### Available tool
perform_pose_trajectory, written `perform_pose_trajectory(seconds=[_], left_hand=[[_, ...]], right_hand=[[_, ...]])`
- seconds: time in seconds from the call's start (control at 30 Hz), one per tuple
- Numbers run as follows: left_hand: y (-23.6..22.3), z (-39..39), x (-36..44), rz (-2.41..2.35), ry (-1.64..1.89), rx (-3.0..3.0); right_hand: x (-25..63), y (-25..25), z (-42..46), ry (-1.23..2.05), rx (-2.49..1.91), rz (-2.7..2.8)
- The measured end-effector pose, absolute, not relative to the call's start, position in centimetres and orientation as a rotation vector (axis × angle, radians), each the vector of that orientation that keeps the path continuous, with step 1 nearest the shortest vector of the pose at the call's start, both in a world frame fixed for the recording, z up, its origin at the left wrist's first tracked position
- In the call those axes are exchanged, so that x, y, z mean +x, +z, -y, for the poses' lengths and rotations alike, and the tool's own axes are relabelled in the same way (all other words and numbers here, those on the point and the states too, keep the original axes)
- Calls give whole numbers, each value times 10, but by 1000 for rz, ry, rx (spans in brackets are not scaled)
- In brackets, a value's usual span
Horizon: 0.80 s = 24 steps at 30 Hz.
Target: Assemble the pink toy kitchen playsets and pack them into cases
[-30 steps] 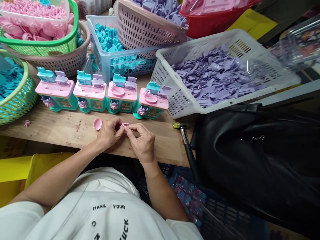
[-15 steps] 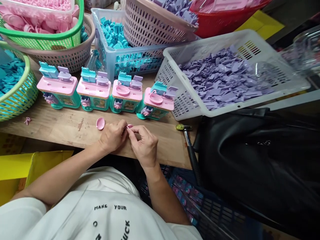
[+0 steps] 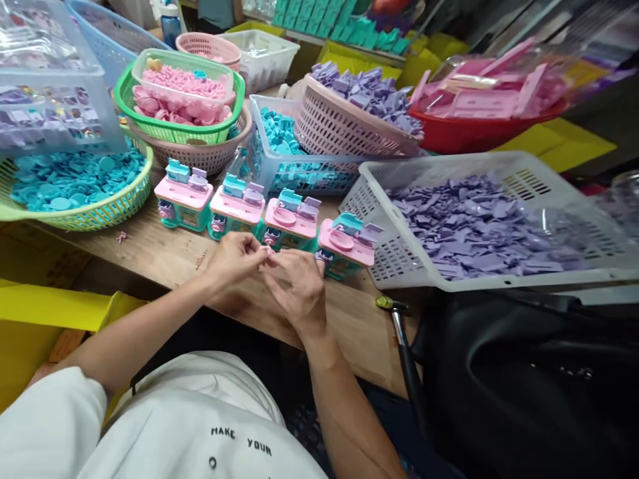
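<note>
My left hand (image 3: 237, 261) and my right hand (image 3: 301, 287) meet in front of a row of small toy kitchen counters. Their fingertips pinch a small pink plastic piece (image 3: 270, 251), mostly covered by the fingers. Just behind my fingers stands a toy counter (image 3: 294, 214) with a pink basin (image 3: 284, 215) on top. The toy counter on the right end (image 3: 355, 239) also carries a pink basin (image 3: 342, 240). Two more counters, one at the left end (image 3: 182, 194) and another beside it (image 3: 237, 205), show no basin on their pink tops.
A hammer (image 3: 398, 319) lies at the table's right, beside a black bag (image 3: 509, 372). Behind the counters stand a white crate (image 3: 434, 256) of purple parts, a blue crate (image 3: 319, 174) and a green basket (image 3: 234, 116) of pink parts. A tiny pink scrap (image 3: 121, 237) lies left.
My view has tilted up, showing more baskets behind. Both hands have moved forward to the counters with the pink piece. The loose pink basin on the table no longer shows.
</note>
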<state>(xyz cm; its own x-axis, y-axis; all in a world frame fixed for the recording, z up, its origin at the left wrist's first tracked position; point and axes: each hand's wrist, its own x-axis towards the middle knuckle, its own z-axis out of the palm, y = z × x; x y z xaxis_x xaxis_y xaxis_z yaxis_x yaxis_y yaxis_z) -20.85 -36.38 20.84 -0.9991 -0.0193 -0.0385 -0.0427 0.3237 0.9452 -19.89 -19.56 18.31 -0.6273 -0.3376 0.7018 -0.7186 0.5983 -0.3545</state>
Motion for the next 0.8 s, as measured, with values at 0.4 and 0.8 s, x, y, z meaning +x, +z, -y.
perform_pose_trajectory(seconds=[0.4,0.8], left_hand=[[220,462,-258,-3401,1384,585],[204,469,-262,-3387,685,1127]], right_hand=[[-294,209,286,358,1010,2342],[-287,238,291,-135,1216,2383]])
